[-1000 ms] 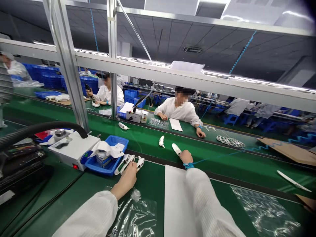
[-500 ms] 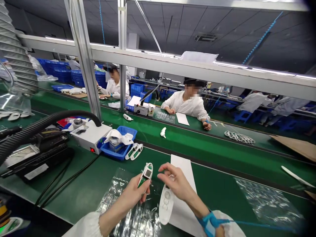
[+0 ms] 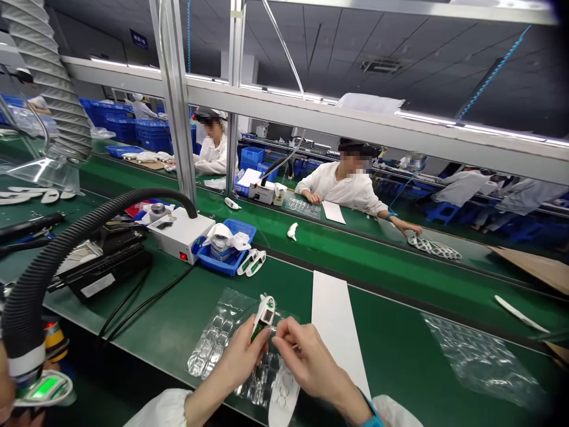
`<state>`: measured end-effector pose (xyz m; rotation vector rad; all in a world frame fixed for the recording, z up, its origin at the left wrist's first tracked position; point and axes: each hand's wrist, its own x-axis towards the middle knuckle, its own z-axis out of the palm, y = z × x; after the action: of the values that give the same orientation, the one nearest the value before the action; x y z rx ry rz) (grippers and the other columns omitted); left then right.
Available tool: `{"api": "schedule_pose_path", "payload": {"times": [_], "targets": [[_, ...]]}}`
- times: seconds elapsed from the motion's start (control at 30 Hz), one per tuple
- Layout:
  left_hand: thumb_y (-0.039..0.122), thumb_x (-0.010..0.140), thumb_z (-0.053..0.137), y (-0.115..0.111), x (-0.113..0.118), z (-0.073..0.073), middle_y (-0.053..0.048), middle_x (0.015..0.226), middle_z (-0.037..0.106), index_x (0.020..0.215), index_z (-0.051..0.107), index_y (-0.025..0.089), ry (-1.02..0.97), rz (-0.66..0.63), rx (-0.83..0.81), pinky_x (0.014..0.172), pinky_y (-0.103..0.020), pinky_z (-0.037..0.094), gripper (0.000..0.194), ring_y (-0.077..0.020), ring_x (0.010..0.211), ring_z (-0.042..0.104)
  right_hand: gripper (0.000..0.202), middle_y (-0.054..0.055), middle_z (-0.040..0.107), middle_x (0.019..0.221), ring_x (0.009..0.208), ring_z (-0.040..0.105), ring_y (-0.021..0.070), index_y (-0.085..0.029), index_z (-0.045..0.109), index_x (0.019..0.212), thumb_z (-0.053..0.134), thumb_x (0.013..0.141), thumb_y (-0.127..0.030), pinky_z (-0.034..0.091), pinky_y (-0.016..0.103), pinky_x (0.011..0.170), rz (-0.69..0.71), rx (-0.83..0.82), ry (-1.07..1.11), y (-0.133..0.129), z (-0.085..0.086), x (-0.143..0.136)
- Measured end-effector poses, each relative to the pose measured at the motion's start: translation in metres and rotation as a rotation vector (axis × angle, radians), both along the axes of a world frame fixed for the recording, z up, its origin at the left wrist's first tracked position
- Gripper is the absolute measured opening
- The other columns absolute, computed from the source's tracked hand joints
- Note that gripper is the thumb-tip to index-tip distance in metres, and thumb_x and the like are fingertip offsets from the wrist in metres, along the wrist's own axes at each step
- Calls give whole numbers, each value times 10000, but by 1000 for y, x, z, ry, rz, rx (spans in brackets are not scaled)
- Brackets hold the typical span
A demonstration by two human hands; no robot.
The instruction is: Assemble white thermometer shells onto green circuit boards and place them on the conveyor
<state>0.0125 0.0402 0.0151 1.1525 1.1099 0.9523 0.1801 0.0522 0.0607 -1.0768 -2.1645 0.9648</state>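
Observation:
My left hand [image 3: 237,356] is closed around a small white plastic housing [image 3: 267,303] with a green circuit board and a small dark square showing in it. The housing stands tilted upward between thumb and fingers. Close at its right is my right hand [image 3: 306,356], fingers curled with thumb and forefinger together. A long white oval cover [image 3: 283,396] with round outlines on its face hangs below that hand, apparently held by the hidden fingers. Whether anything small sits in the pinch is too small to tell. Clear blister sheeting [image 3: 213,338] lies beneath both hands.
A white paper strip [image 3: 335,320] lies to the right, with more clear plastic sheeting [image 3: 480,356] beyond. A blue tray [image 3: 217,262], two white housings [image 3: 252,263] and a white box with a black hose [image 3: 180,234] stand behind. Across the green belt sits a co-worker [image 3: 338,187].
My right hand has moved left and closed in beside the housing, carrying the cover with it. The camera view has shifted. The co-worker's arm now reaches toward the white lattice-like pieces.

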Motion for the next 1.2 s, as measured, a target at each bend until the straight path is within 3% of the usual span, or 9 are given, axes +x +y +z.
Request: {"api": "schedule_pose_path", "payload": {"times": [0.1, 0.17, 0.37, 0.6, 0.93, 1.1, 1.2], "targets": [[566, 841, 502, -3, -4, -1, 61, 632, 472, 830, 454, 199, 18, 0, -10, 403, -199, 257, 370, -70, 438, 375, 161, -81, 390, 550, 469, 359, 100, -211, 496, 872, 423, 969, -316, 236, 230, 476, -65, 1, -12, -2, -3, -5], [546, 858, 484, -6, -5, -1, 57, 651, 479, 877, 459, 200, 29, -4, -15, 395, -195, 249, 347, -73, 444, 380, 153, -83, 393, 521, 451, 369, 108, -207, 542, 927, 421, 963, -293, 237, 237, 484, -93, 85, -102, 1, -4, -9], [501, 897, 451, -13, -8, -1, 63, 645, 475, 1024, 481, 206, 53, -16, 9, 404, -198, 249, 323, -82, 455, 366, 203, 3, 652, 615, 495, 547, 156, -197, 604, 980, 405, 949, -215, 205, 284, 522, -92, 414, -422, 3, -3, -19], [493, 898, 447, -16, -14, 1, 54, 630, 485, 930, 512, 206, 114, -3, 57, 438, -228, 288, 296, -101, 451, 380, 169, 15, 676, 606, 480, 557, 174, -202, 599, 922, 431, 938, -196, 131, 316, 527, -36, 582, -631, 2, 1, -23], [417, 882, 470, -20, -20, -3, 51, 584, 485, 883, 534, 205, 158, 12, 70, 465, -242, 306, 221, -124, 472, 408, 127, 2, 659, 605, 510, 561, 154, -201, 572, 812, 464, 848, -144, 166, 318, 529, 72, 565, -692, 9, 1, -26], [479, 858, 456, -14, -47, -8, 56, 591, 463, 764, 439, 217, 141, 113, -17, 427, -226, 259, 278, -95, 439, 354, 187, 28, 693, 665, 582, 629, 173, -188, 607, 920, 432, 884, -131, 227, 288, 523, -82, 473, -867, 48, 10, -10], [540, 830, 481, -12, -58, -6, 62, 604, 460, 775, 428, 219, 108, 151, -51, 409, -210, 237, 330, -80, 435, 337, 150, 88, 698, 660, 590, 644, 211, -161, 627, 852, 496, 852, -89, 232, 288, 516, -59, 460, -941, 71, 0, -16]]}}
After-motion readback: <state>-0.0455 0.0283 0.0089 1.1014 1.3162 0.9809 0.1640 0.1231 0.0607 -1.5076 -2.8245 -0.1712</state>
